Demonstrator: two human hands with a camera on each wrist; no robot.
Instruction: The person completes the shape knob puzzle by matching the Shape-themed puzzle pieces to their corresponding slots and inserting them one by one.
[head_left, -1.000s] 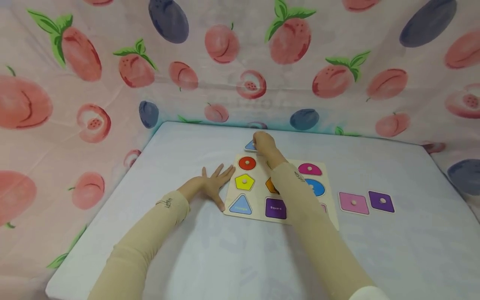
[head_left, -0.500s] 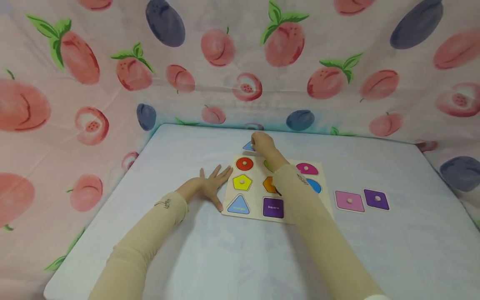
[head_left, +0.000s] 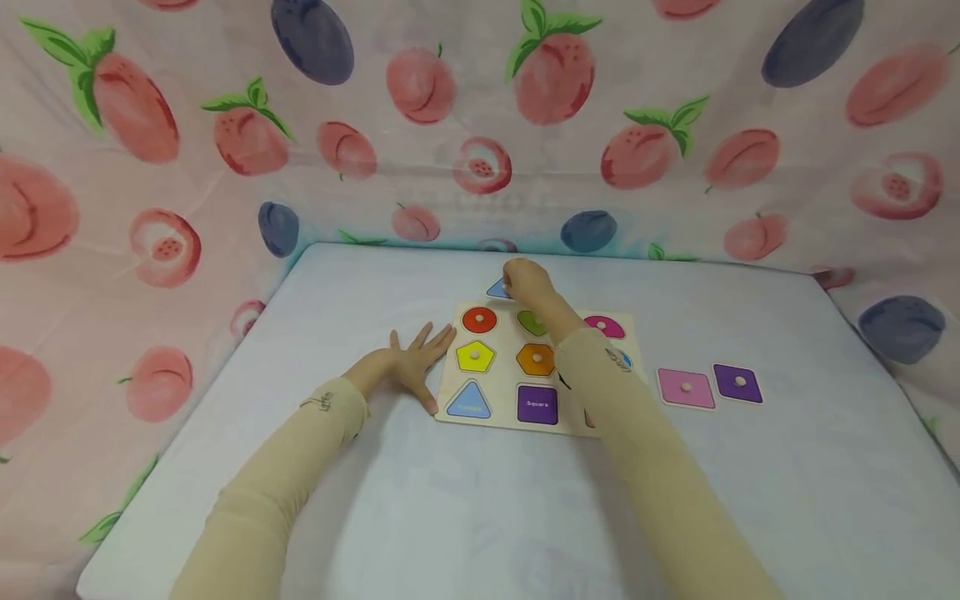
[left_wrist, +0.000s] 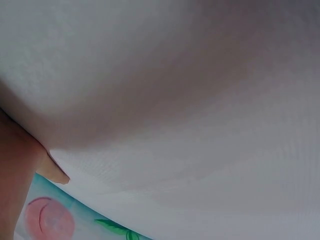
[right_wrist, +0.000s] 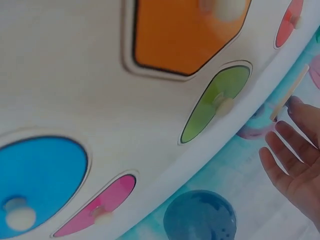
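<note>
At upper centre, the right hand [head_left: 529, 284] pinches a light-blue triangular wooden piece [head_left: 497, 289], seemingly picking it up; next would be the light-blue triangular recess [head_left: 468, 402] in the pale wooden board [head_left: 503, 342]. The left hand [head_left: 411, 365], fingers spread, touches the board.

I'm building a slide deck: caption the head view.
Right hand grips the blue triangle piece beyond the board; left hand rests at its edge.
</note>
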